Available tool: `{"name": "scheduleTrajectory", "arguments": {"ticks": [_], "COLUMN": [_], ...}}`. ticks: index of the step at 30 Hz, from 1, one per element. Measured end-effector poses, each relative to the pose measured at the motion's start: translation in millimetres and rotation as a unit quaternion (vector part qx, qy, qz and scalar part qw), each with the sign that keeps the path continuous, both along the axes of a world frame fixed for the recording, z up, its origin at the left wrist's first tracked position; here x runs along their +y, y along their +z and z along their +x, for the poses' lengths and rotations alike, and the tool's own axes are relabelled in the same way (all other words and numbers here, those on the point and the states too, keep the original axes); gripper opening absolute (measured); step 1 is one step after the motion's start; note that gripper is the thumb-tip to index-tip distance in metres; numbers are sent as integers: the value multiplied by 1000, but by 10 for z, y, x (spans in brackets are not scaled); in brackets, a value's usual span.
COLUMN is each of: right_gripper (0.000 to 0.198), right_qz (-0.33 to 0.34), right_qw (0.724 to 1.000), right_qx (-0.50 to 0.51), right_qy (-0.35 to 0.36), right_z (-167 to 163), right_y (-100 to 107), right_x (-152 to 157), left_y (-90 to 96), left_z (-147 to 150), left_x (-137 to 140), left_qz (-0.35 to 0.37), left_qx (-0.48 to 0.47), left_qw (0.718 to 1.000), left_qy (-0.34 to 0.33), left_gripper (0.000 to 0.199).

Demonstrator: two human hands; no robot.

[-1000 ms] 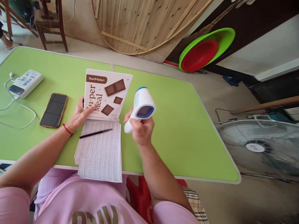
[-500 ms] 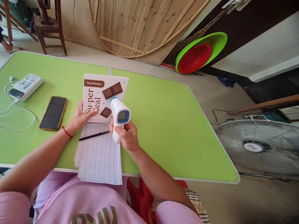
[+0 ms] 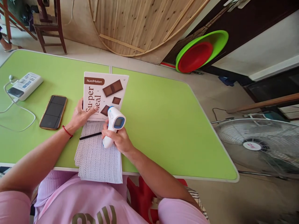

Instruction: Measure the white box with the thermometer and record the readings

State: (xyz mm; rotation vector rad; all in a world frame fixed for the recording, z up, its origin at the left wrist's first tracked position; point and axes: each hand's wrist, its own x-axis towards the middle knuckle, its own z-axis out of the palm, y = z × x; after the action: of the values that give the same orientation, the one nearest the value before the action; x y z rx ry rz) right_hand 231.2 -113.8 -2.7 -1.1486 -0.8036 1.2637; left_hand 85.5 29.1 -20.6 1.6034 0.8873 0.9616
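Note:
My left hand (image 3: 81,115) grips the lower left edge of a white NutriMotion box (image 3: 95,93), thumb across its front, fingers hidden behind. The box is held up with its chocolate-picture face towards me. In my right hand (image 3: 120,140) is a white and blue infrared thermometer (image 3: 114,119), its handle wrapped by my fingers. Its front end points at the lower part of the box, and its small screen faces me. Beneath both hands lie sheets of handwritten paper (image 3: 100,165), which overhang the table's near edge. A black pen (image 3: 90,136) rests across them.
On the green table (image 3: 163,133), a phone (image 3: 53,112) lies left of my left hand. Farther left is a white power bank (image 3: 25,86) with a cable (image 3: 32,112). A large fan (image 3: 254,146) stands beyond the right edge. Green and red basins (image 3: 196,57) lean at the back.
My right hand has moved the thermometer slightly left and down, turning its front end a little. More of the box's picture shows. My left hand and the box have hardly moved.

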Motion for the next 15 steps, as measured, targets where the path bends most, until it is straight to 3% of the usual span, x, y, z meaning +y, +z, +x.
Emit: {"name": "scheduleTrajectory", "arguments": {"ticks": [5, 15], "right_gripper": [42, 41], "right_qz": [-6, -7], "right_qw": [999, 999], "right_qx": [-20, -39], "right_qy": [37, 20], "right_z": [10, -32], "right_y": [-11, -15], "right_x": [1, 20], "left_y": [4, -5], "left_z": [-6, 4], "left_x": [3, 10], "left_qz": [7, 8], "left_qx": [0, 3], "left_qw": [1000, 1000], "left_qy": [-1, 0], "left_gripper": [61, 63]}}
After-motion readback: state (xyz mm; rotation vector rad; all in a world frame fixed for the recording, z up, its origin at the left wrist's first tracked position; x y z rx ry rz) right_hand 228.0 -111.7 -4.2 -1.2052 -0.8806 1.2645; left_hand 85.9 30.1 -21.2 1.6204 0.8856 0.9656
